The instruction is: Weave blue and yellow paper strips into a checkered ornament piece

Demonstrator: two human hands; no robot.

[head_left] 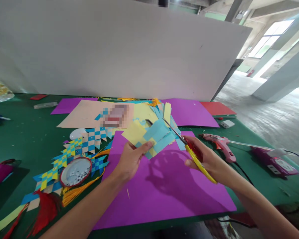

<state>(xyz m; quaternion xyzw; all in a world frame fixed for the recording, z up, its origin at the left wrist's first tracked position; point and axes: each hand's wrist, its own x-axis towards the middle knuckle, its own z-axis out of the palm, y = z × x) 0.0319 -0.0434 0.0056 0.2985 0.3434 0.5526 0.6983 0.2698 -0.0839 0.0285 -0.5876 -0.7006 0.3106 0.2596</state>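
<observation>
My left hand [136,156] pinches a woven piece of yellow and light-blue paper strips [151,137], its thumb on top and loose strip ends fanning outward. In my right hand [204,152] is a pair of scissors [196,162] with yellow handles, the blades pointing up and left beside the blue strips. Whether the blades touch the paper, I cannot tell. Both hands are above a large purple sheet [169,196], and their shadow falls on it. Behind the woven piece lie more yellow and blue strips [167,111].
To the left are woven paper fish [72,149], a round dish of small googly eyes [76,171], an orange tassel [77,194] and a red tassel [46,210]. A pink glue gun [221,146] and a purple power strip [274,161] lie right. A white board [114,49] stands behind.
</observation>
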